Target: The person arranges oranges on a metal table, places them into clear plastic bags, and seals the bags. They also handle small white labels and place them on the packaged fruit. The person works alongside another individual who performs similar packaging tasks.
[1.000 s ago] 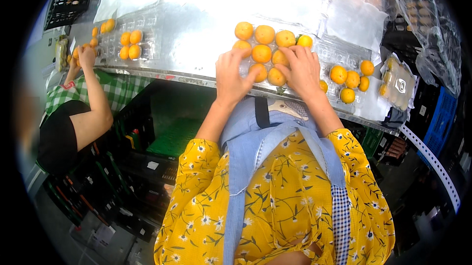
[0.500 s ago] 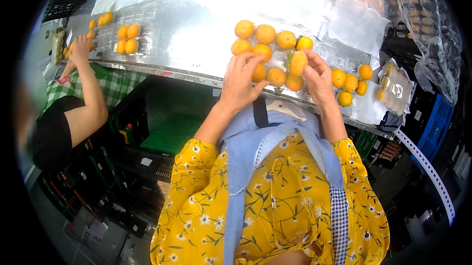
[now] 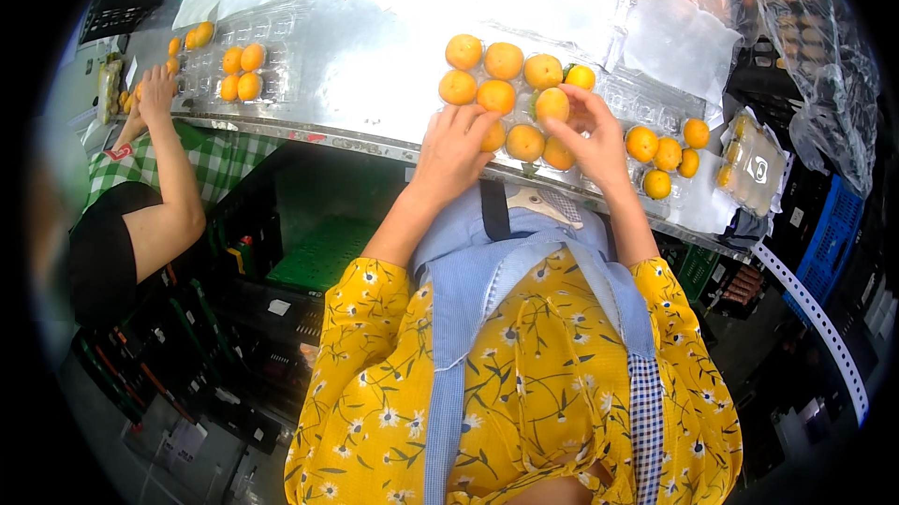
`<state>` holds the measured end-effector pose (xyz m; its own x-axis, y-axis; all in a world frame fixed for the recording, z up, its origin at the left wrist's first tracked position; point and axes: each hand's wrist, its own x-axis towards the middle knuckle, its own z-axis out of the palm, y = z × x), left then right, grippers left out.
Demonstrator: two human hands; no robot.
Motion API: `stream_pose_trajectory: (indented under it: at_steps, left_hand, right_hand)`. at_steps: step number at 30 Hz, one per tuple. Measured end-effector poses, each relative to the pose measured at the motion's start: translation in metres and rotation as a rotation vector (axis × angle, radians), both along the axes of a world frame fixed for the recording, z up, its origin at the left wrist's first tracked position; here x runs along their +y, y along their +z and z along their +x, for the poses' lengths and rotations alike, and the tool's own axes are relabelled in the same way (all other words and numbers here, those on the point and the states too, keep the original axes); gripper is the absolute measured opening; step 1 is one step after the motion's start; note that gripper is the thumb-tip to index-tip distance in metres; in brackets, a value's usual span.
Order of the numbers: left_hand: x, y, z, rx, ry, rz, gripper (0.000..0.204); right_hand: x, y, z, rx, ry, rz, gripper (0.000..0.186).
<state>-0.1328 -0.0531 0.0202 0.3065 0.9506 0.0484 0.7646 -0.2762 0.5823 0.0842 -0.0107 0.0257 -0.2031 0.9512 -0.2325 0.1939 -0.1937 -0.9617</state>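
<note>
In R hand [image 3: 597, 142]: 1 orange [image 3: 550, 103]; rt of hand: 5.

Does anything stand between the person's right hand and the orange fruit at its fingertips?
Nothing visible does. The right hand has its thumb and fingertips right at the orange fruit, and no other thing shows between them. Whether they grip it firmly, I cannot tell.

Shiny metal tabletop [image 3: 365, 84], glossy plastic trays [image 3: 637, 104], matt paper sheet [image 3: 679, 48], smooth oranges [image 3: 504, 60], matt cloth apron [image 3: 473, 294]
</note>
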Motion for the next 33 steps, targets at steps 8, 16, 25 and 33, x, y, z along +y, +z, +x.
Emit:
stream_pose_trajectory:
  at_steps: [8,16,25,33]
  left_hand:
    - [-0.002,-0.009,-0.003,-0.063,0.004,0.092,0.055]
    - [-0.004,-0.006,0.001,-0.033,0.036,0.097,0.054]
    - [-0.006,-0.003,0.005,-0.104,0.079,0.049,0.052]
    - [-0.003,-0.004,0.009,-0.175,0.157,0.057,0.041]
  right_hand:
    - [0.004,-0.017,-0.015,-0.717,0.162,0.673,0.045]
    - [0.006,0.0,0.045,-0.732,0.005,0.66,0.036]
    - [-0.07,0.004,0.166,-0.798,-0.359,0.259,0.027]
    - [-0.075,-0.002,0.085,-0.862,-0.005,0.564,0.045]
